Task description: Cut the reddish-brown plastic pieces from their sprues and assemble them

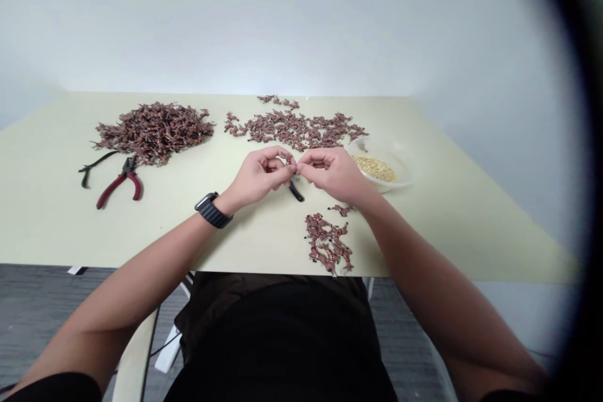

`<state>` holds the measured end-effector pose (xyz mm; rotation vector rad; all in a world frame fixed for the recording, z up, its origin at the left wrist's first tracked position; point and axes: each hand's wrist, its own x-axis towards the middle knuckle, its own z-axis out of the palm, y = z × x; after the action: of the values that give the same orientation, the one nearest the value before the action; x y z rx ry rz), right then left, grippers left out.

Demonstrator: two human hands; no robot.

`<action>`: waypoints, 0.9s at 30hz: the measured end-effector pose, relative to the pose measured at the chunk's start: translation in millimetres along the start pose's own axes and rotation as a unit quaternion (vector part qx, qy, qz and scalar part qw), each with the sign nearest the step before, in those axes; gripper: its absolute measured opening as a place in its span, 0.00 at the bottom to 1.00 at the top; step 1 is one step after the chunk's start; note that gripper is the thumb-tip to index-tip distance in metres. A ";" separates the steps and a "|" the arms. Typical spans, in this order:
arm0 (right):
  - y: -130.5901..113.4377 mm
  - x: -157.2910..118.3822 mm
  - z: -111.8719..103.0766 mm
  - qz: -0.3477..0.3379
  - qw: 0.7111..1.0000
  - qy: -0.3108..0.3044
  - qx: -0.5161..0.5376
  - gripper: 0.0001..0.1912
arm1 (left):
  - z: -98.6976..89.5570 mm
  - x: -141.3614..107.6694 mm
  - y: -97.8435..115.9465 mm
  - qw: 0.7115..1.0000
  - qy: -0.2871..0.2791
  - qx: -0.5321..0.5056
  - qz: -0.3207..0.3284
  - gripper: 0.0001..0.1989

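Note:
My left hand (261, 174) and my right hand (332, 173) meet fingertip to fingertip above the middle of the table. Both are closed in a pinch, and whatever sits between the fingertips is too small to name. Just below them a black-handled tool (296, 191) lies partly hidden by my fingers. Beyond my hands spreads a loose group of small brown animal-shaped figures (292, 129). Nearer to me, a smaller cluster of the same brown figures (328, 244) lies by the front edge. To the right of my right hand stands a clear bowl (400, 183) holding small yellow pieces (375, 168).
A large heap of brown figures (157, 130) covers the back left of the pale yellow table (155, 239). In front of it lie red-handled pliers (120, 182) and a black tool (94, 166). A white wall (235, 19) stands behind the table.

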<state>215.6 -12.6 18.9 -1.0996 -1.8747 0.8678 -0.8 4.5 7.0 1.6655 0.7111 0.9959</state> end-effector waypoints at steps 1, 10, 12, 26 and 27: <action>0.3 -0.2 0.5 0.004 1.000 0.000 0.004 0.08 | 0.0 -0.1 -0.7 1.000 0.002 0.005 0.001 0.13; -5.2 -1.5 7.8 -0.022 0.999 0.026 -0.022 0.08 | 0.7 -1.8 -0.9 0.999 0.020 0.041 0.005 0.10; -6.5 -2.3 9.0 -0.024 0.999 0.029 -0.027 0.08 | 1.1 -2.1 -0.6 0.999 0.024 0.049 0.005 0.10; -13.2 -3.8 3.4 -0.099 0.987 0.071 -0.109 0.07 | 1.7 -2.0 1.8 0.999 -0.017 -0.015 -0.043 0.22; -12.8 -3.7 3.3 -0.099 0.987 0.068 -0.108 0.07 | 1.3 -2.0 1.3 0.999 -0.019 -0.015 -0.045 0.22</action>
<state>209.2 -21.5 27.1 -1.0510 -1.9556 0.4728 -0.7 1.9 7.6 1.6081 0.7360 0.9050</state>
